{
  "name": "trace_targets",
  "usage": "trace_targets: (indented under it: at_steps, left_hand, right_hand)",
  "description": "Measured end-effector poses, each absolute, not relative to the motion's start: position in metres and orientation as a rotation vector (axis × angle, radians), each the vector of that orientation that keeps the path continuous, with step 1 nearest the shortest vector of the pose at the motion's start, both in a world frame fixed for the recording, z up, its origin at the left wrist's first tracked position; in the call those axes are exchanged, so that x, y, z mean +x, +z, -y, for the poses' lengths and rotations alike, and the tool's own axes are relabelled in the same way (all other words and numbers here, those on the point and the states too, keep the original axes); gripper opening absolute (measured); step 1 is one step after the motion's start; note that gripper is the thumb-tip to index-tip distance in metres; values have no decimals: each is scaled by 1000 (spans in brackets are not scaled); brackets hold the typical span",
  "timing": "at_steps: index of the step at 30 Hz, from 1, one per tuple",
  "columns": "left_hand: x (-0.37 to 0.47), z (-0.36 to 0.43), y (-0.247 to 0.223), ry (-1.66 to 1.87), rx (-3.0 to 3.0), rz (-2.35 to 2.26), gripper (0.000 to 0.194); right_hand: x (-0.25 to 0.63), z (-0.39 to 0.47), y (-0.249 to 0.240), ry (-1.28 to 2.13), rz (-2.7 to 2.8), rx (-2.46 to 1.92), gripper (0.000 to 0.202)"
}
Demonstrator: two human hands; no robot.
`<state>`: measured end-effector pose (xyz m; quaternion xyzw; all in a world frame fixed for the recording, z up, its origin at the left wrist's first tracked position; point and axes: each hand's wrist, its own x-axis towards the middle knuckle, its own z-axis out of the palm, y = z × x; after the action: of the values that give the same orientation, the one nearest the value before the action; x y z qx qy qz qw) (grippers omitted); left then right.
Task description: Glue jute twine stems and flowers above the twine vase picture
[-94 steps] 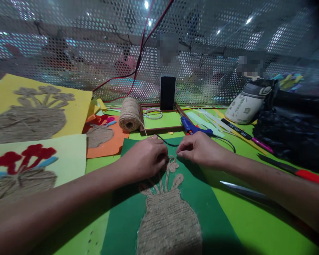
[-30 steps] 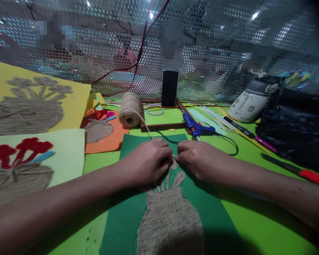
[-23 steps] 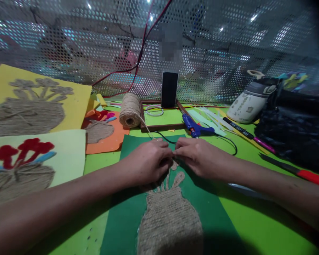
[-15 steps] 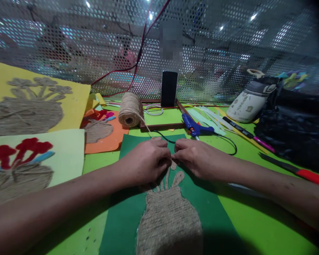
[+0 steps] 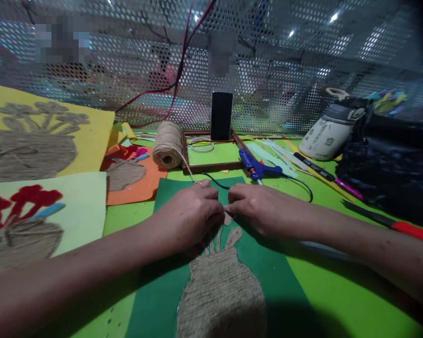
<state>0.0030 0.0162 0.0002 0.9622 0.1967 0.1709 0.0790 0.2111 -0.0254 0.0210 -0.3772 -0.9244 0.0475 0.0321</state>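
A vase shape of jute twine is stuck on a dark green sheet, with thin twine stems and a looped leaf above its neck. My left hand is closed with its fingertips pinched on the twine at the top of the stems. A twine strand runs to it from the spool. My right hand pinches the twine from the other side, its fingertips almost touching the left ones. Just below them shows a small twine petal. Fingers partly hide the rest of the flower.
Behind the hands are a brown frame, an upright phone and a blue glue gun with its cord. Scissors, markers, a bottle and a black bag lie right; finished twine pictures lie left.
The view has shifted slightly, so everything sits a little further left. Both hands keep their pinch at nearly the same spot on the green sheet.
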Motion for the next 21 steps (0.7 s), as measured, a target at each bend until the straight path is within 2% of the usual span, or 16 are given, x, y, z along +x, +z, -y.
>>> trace_targets:
  at_steps: [5,18,21]
  left_hand:
    - [6,-15,2,465,2894,-608,29]
    - [6,-21,-2,400,2839,-674,30]
    - [5,-22,-2,410,2786,-705,24]
  right_hand:
    - [210,20,19,374,2677,-1144,23]
    - [210,19,20,343,2619,-1122,26]
    - [209,20,19,340,2631,-1123,25]
